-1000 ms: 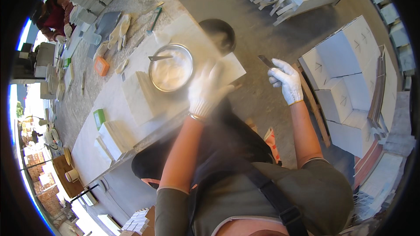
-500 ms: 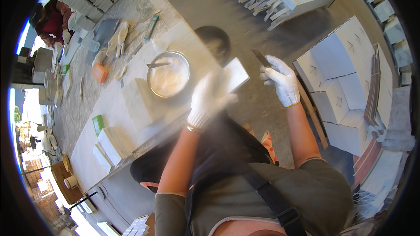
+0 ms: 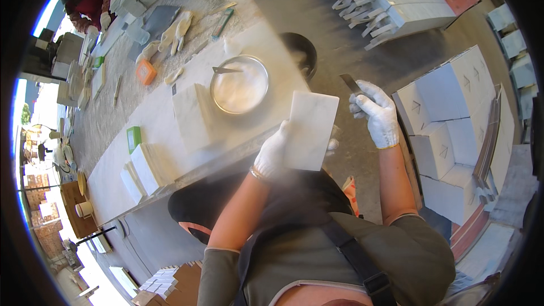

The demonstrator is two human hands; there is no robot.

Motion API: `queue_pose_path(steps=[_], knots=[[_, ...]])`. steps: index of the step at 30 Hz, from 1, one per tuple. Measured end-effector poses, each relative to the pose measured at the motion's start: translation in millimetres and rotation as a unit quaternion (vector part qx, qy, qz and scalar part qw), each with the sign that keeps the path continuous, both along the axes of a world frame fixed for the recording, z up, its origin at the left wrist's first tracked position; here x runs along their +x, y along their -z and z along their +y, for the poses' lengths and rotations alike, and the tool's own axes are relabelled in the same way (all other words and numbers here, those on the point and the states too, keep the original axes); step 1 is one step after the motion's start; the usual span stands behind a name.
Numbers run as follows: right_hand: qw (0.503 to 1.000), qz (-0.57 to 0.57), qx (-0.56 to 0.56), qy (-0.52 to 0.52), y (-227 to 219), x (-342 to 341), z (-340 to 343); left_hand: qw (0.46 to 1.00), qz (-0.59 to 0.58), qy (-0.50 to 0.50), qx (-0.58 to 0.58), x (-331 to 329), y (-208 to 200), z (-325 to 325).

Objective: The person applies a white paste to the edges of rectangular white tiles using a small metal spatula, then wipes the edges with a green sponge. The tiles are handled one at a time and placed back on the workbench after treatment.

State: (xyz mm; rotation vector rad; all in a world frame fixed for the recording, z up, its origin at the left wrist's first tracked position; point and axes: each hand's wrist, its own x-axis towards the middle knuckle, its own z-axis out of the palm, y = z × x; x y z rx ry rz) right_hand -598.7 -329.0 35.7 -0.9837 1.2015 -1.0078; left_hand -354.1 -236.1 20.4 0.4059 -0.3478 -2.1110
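My left hand [image 3: 274,150], in a white knit glove, grips a white rectangular tile [image 3: 311,130] with its broad face turned up. The tile is over my lap, just off the table's edge. Off to the right, my gloved right hand [image 3: 378,114] is closed around a dark flat scraper blade [image 3: 350,83], whose tip points up and left, apart from the tile. On the table a round metal bowl [image 3: 263,99] holds a pale paste or powder, with a small putty knife [image 3: 226,70] lying across it. A stack of tiles [image 3: 190,116] stands beside the bowl.
More tiles stand upright [image 3: 148,171] near a green block [image 3: 134,139]. An orange block [image 3: 145,72] and loose gloves [image 3: 177,33] lie farther back. White cardboard boxes [image 3: 436,107] are stacked at right. A black round stool [image 3: 299,54] stands beyond the table. Another person [image 3: 90,0] works at far left.
The tile in my left hand has turned from a tilted position to show its broad face, and has come down toward me. My right hand keeps the scraper blade, slightly lower. The view has shifted.
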Motion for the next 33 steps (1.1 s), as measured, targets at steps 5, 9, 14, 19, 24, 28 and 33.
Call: queue_pose_path(steps=[5,9,14,19,24,28,33], knots=[[1.0,-0.002,0.007,-0.004,6.7,-5.2,0.8,0.994,0.1,0.015,0.033,-3.7,2.2,8.5],[1.0,-0.009,0.002,-0.017,11.0,-6.8,0.3,0.987,0.152,0.02,0.043,-4.3,2.5,10.0],[1.0,-0.003,-0.009,-0.014,12.4,-2.2,1.3,0.978,0.207,0.021,0.032,-2.5,1.7,9.6],[1.0,-0.002,-0.01,-0.017,12.8,-2.2,1.9,0.969,0.245,0.021,0.036,-4.8,0.8,9.9],[1.0,-0.012,0.0,-0.011,14.5,-3.8,1.2,0.987,0.161,-0.005,0.026,2.9,-2.9,8.4],[1.0,-0.005,-0.016,0.005,15.3,-5.3,0.7,0.988,-0.115,-0.08,-0.069,16.8,-17.2,-7.0],[0.999,-0.008,-0.04,0.033,12.9,-8.5,-7.5,0.556,-0.727,-0.131,-0.381,24.9,-40.3,-31.6]])
